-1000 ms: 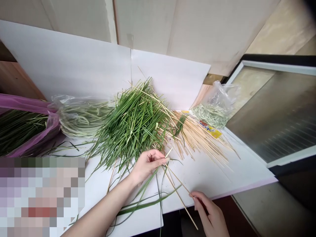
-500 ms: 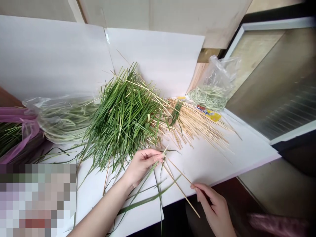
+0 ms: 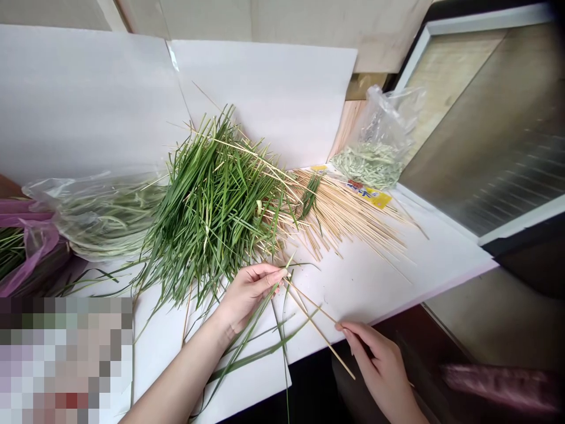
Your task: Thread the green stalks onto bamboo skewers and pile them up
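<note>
Over the front edge of the white worktop point(image 3: 353, 285), the left hand point(image 3: 251, 291) has thumb and fingers pinched together on the pale base of some green leaf blades point(image 3: 265, 355), a pointed tip poking up past the fingertips; the right hand point(image 3: 375, 359), to its right and lower, grips a thin stick point(image 3: 314, 304) between thumb and forefinger, the stick slanting up to the left fingertips; a second stick point(image 3: 331, 347) slants down from the left hand, its lower end beyond the front edge; toward the back edge, behind the left hand, lies a heap of green leaves point(image 3: 203, 212); right of that, a spread of loose sticks point(image 3: 353, 215); near the back right corner stands a clear bag of pale green strips point(image 3: 373, 162); toward the left edge, a clear bag of long stems point(image 3: 110, 221) adjoins a purple bag point(image 3: 42, 241).
</note>
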Available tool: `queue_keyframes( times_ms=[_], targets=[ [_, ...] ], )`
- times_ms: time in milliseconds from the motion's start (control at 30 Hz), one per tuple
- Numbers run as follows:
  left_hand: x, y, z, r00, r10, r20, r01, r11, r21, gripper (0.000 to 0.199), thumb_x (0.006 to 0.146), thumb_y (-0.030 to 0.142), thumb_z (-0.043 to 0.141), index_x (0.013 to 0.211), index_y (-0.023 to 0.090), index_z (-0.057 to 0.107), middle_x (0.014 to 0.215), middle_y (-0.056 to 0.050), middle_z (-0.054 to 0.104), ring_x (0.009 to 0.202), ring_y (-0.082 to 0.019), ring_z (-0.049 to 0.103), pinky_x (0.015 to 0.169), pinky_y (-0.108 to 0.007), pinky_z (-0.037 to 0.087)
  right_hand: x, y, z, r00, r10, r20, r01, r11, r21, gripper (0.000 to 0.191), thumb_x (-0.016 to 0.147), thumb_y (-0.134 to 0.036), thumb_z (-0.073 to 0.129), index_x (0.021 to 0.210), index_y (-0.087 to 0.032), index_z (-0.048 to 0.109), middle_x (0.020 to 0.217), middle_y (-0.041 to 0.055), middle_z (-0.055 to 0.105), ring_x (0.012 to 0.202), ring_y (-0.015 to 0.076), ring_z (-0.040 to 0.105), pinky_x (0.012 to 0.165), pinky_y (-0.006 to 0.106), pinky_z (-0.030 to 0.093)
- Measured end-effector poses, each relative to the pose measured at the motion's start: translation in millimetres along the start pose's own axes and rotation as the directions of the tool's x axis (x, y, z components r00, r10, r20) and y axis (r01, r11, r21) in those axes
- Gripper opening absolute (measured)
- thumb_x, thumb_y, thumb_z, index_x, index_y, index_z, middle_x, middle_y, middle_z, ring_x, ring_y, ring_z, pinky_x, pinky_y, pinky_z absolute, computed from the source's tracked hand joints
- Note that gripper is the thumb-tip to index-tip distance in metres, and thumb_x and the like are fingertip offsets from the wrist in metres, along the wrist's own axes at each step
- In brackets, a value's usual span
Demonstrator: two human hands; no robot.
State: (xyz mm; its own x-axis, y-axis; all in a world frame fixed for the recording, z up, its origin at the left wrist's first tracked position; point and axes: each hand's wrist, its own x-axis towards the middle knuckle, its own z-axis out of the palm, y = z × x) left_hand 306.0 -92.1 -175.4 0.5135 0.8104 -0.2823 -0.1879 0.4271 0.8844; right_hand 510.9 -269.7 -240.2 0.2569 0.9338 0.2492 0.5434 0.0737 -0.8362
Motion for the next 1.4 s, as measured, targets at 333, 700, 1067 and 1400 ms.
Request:
queue_keyframes(
  times_ms=[333, 700, 1067, 1400],
  targets=[
    [0.5, -1.6, -1.9, 0.999, -0.032, 0.033, 0.033, 0.999, -0.043, 0.023, 0.070, 0.031, 0.088, 0.081, 0.013, 0.080, 0.073, -0.003, 0.068, 0.064, -0.007, 0.055, 0.060, -0.017, 0.042, 1.1, 0.7, -0.3, 1.000, -0.017, -0.004, 0.017, 1.000, 0.008, 0.022, 0.105, -0.031, 0.051, 0.100, -0.022, 0.070, 0.101, 0.0085, 0.073, 0.089, 0.0251, 0.071, 0.076, 0.027, 0.057],
    [2.4, -3.2, -2.2, 0.997, -0.047, 0.056, 0.050, 0.998, -0.039, 0.022, 0.070, 0.031, 0.087, 0.081, 0.013, 0.080, 0.072, -0.003, 0.068, 0.064, -0.007, 0.055, 0.058, -0.017, 0.042, -0.4, 4.2, 0.2, 0.998, -0.070, -0.002, 0.070, 0.997, 0.022, 0.017, 0.105, -0.021, 0.051, 0.105, -0.025, 0.067, 0.102, 0.0048, 0.072, 0.090, 0.0214, 0.070, 0.076, 0.024, 0.055],
    [-0.9, -1.1, -1.1, 0.994, -0.105, 0.023, 0.107, 0.987, -0.117, 0.026, 0.066, 0.028, 0.090, 0.083, 0.012, 0.080, 0.079, -0.005, 0.072, 0.064, -0.006, 0.058, 0.061, -0.015, 0.048, 0.5, 4.3, 0.2, 0.996, -0.086, -0.012, 0.086, 0.996, 0.019, 0.017, 0.104, -0.019, 0.051, 0.105, -0.024, 0.068, 0.101, 0.0046, 0.073, 0.090, 0.0213, 0.070, 0.078, 0.024, 0.054],
    [1.7, -2.8, -1.6, 0.995, -0.095, 0.039, 0.100, 0.985, -0.137, 0.021, 0.067, 0.024, 0.089, 0.082, 0.012, 0.080, 0.074, -0.002, 0.071, 0.061, -0.005, 0.058, 0.061, -0.013, 0.049, -0.5, 4.2, -0.6, 0.997, -0.071, -0.011, 0.071, 0.997, 0.031, 0.017, 0.104, -0.019, 0.052, 0.103, -0.024, 0.068, 0.099, 0.0044, 0.072, 0.090, 0.0204, 0.070, 0.080, 0.024, 0.053]
  ],
)
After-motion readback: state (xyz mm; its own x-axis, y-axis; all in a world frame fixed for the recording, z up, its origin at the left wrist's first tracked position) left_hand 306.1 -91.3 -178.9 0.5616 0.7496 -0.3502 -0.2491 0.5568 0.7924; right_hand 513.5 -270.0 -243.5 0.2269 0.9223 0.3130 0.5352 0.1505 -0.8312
